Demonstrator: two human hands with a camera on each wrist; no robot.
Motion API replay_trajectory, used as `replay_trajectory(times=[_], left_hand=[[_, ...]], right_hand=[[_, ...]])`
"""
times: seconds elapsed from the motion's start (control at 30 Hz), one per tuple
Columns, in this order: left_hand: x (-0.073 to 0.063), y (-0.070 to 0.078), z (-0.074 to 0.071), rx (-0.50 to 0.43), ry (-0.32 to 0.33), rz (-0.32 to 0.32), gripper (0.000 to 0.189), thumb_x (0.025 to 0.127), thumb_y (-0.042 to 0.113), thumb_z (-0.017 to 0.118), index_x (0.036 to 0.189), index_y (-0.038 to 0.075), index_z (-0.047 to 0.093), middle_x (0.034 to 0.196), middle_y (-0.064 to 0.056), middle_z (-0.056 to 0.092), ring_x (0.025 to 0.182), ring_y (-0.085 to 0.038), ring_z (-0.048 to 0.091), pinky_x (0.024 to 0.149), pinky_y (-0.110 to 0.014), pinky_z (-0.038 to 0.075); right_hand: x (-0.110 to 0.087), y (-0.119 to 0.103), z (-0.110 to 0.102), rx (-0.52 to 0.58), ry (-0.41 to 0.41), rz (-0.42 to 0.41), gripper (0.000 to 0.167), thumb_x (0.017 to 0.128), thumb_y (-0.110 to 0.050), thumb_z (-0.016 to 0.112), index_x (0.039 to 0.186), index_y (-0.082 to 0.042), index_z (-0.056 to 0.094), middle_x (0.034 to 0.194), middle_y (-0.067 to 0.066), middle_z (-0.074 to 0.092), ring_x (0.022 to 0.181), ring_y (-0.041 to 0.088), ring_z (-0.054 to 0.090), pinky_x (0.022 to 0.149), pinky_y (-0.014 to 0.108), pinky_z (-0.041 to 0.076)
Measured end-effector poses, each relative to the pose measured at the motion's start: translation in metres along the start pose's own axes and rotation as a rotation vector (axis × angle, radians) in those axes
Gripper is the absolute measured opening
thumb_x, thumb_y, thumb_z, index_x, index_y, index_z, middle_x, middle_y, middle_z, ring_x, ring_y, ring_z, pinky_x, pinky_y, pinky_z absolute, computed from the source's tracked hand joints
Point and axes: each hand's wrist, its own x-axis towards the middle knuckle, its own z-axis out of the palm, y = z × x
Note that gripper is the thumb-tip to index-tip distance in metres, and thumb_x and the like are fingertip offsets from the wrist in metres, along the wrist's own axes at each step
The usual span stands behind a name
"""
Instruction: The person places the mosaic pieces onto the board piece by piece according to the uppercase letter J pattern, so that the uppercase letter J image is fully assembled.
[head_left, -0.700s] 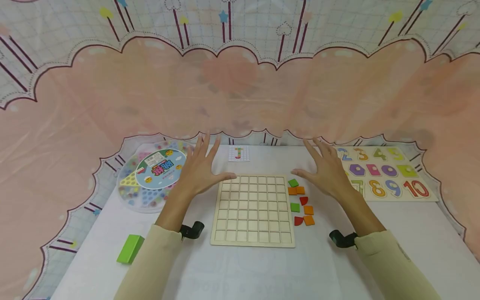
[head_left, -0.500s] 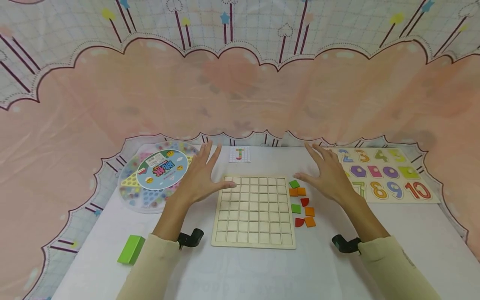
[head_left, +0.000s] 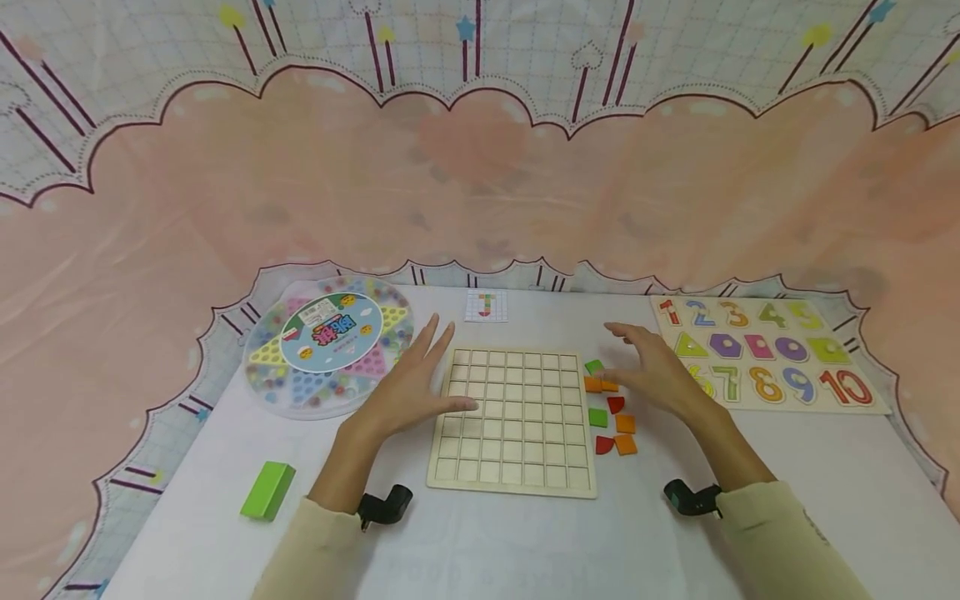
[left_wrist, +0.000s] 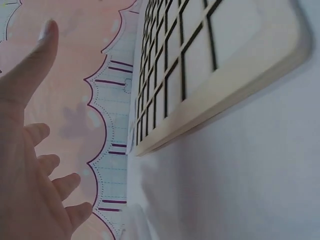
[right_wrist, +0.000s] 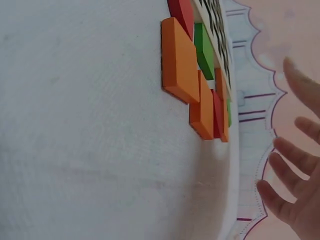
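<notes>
A wooden grid board (head_left: pixel 512 492) of square cells lies flat mid-table. My left hand (head_left: pixel 405 392) hovers by its left edge, fingers spread, thumb over the grid, holding nothing. Over the upper part of the loose tiles hovers my right hand (head_left: pixel 663 375), also without anything in it; its fingers are apart. Beside the board's right edge lie several tiles: orange squares (head_left: pixel 626 445), green squares (head_left: pixel 597 417) and red quarter-rounds (head_left: pixel 604 446). The right wrist view shows an orange tile (right_wrist: pixel 182 62) close up, with that hand off to the side. A small card (head_left: pixel 486 306) bearing a coloured J sits behind the board.
At the left back stands a round marble game (head_left: pixel 330 333) in clear plastic. A green block (head_left: pixel 267 492) lies at the front left. A number-and-shape puzzle board (head_left: pixel 768 354) occupies the right back. A patterned cloth (head_left: pixel 495 192) hangs behind the table.
Both hands have come lower and nearer; the right one has moved over the upper tiles, its fingers less raised. The head view has shifted slightly. Tiles and board stay in place.
</notes>
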Motion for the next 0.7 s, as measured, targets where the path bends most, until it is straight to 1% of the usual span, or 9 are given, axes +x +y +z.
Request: replay_trajectory(times=[0.07,0.17,0.27,0.37,0.5,0.63,0.7], left_hand=[[-0.003,-0.003,0.005,-0.034,-0.023,-0.006,0.117,0.079,0.061,0.08,0.166,0.028,0.008,0.175,-0.002,-0.008,0.162,-0.035,0.007,0.125,-0.064,0.027],[-0.007,-0.006,0.012,-0.084,-0.069,-0.023,0.118,0.079,0.057,0.081,0.166,0.026,0.007,0.175,-0.005,-0.01,0.162,-0.037,0.005,0.125,-0.063,0.027],[-0.01,-0.008,0.016,-0.132,-0.111,-0.035,0.119,0.079,0.053,0.083,0.166,0.024,0.008,0.175,-0.007,-0.01,0.162,-0.038,0.004,0.125,-0.063,0.027],[-0.012,-0.01,0.019,-0.156,-0.137,-0.031,0.12,0.078,0.05,0.085,0.166,0.02,0.011,0.175,-0.009,-0.009,0.162,-0.039,0.003,0.126,-0.062,0.025],[-0.014,-0.013,0.023,-0.141,-0.166,-0.015,0.117,0.079,0.048,0.085,0.166,0.017,0.012,0.175,-0.011,-0.007,0.162,-0.038,0.003,0.128,-0.06,0.021],[-0.014,-0.015,0.026,-0.112,-0.199,-0.006,0.113,0.082,0.045,0.083,0.165,0.013,0.014,0.175,-0.01,-0.006,0.162,-0.038,0.0,0.129,-0.061,0.015],[-0.015,-0.015,0.027,-0.095,-0.22,-0.012,0.111,0.083,0.045,0.083,0.165,0.012,0.015,0.175,-0.009,-0.005,0.162,-0.038,-0.002,0.13,-0.061,0.011]], right_hand=[[0.001,0.004,0.002,0.039,-0.036,0.006,0.078,0.09,-0.041,0.076,0.155,-0.017,0.042,0.155,0.017,0.048,0.144,0.041,0.042,0.114,0.067,0.04],[0.003,0.009,0.004,0.077,-0.075,0.008,0.072,0.089,-0.04,0.078,0.149,-0.014,0.048,0.149,0.017,0.055,0.137,0.039,0.049,0.112,0.062,0.045],[0.005,0.015,0.005,0.086,-0.094,0.005,0.067,0.088,-0.04,0.08,0.142,-0.011,0.053,0.144,0.017,0.058,0.133,0.038,0.052,0.111,0.06,0.046],[0.006,0.02,0.006,0.089,-0.11,0.022,0.06,0.087,-0.036,0.081,0.136,-0.012,0.057,0.141,0.015,0.06,0.131,0.036,0.053,0.113,0.058,0.045],[0.007,0.024,0.008,0.093,-0.128,0.033,0.048,0.088,-0.03,0.08,0.129,-0.012,0.062,0.135,0.012,0.064,0.128,0.033,0.054,0.115,0.056,0.045],[0.007,0.026,0.009,0.091,-0.129,0.016,0.04,0.089,-0.025,0.08,0.124,-0.012,0.064,0.129,0.012,0.067,0.123,0.031,0.056,0.114,0.055,0.046],[0.007,0.027,0.009,0.089,-0.129,0.005,0.038,0.089,-0.023,0.079,0.123,-0.011,0.065,0.127,0.012,0.068,0.122,0.031,0.056,0.114,0.055,0.046]])
